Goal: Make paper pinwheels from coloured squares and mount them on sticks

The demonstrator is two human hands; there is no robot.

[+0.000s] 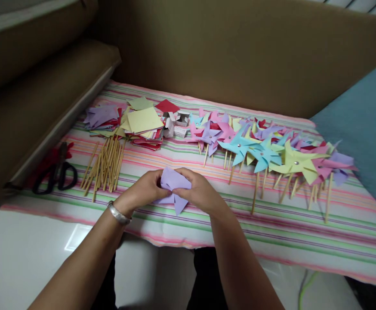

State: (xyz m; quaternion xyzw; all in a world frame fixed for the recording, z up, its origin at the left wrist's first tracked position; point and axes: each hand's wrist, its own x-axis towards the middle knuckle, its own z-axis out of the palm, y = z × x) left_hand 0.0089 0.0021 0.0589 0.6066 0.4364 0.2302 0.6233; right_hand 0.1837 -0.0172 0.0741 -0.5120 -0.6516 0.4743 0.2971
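Near the front edge of the striped cloth, between both hands, is the purple paper. It is cut, with loose points, one of them hanging downward below the thumbs. Left hand: thumb and fingers clamped on the paper's left side. Right hand: likewise clamped on its right side, thumb pressed to the front face close to the middle. The two thumb tips are near each other. A silver bracelet is worn on the left wrist.

Left of the hands, thin wooden sticks lie in a loose bundle, roughly lengthwise to the person. Farther left are scissors with dark handles, beside a red item that is too dim to identify.

Beyond the sticks, a heap of cut papers, purple uppermost, adjoins a stack of square sheets topped with yellow. A red sheet lies behind, and small white boxes stand just right of the stack.

To the right, pinwheels in blue, yellow, pink, purple and red lie crowded and overlapping, sticks toward the person. Brown cushions border the cloth at left; blue fabric borders it at right.
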